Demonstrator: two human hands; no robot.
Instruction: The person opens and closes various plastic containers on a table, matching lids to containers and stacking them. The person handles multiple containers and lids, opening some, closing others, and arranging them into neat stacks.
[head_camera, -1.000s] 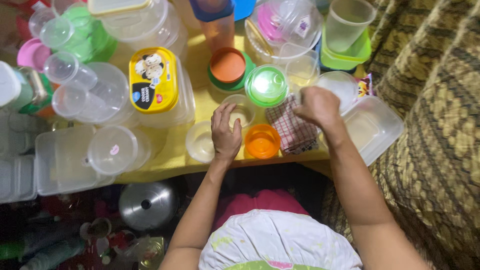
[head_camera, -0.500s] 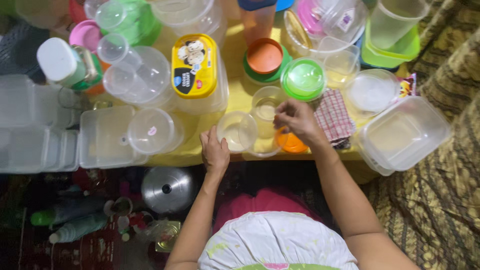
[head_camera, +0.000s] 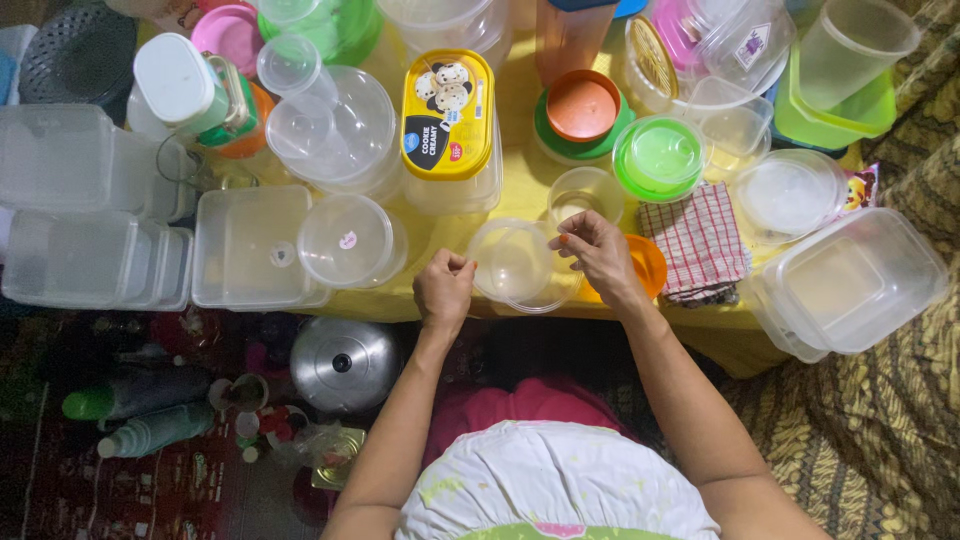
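A clear round container (head_camera: 518, 266) with a clear lid on it sits at the front edge of the yellow table (head_camera: 520, 190). My left hand (head_camera: 445, 287) pinches its left rim. My right hand (head_camera: 598, 255) pinches its right rim with thumb and fingers. Partly hidden beneath my right hand lies an orange lid (head_camera: 651, 263). A small clear cup (head_camera: 584, 192) stands just behind the container, and a red checked cloth (head_camera: 700, 246) lies to the right.
The table is crowded with a yellow-lidded tub (head_camera: 448, 100), a green-lidded tub (head_camera: 657, 155), an orange lid on a green one (head_camera: 583, 105), clear square boxes right (head_camera: 850, 280) and left (head_camera: 75, 255). A steel pot lid (head_camera: 343, 365) and bottles (head_camera: 150, 430) lie on the floor.
My left hand rose from the table's edge to the container's left rim. My right hand lowered the clear lid onto the container. The view shifted, so everything sits further right.
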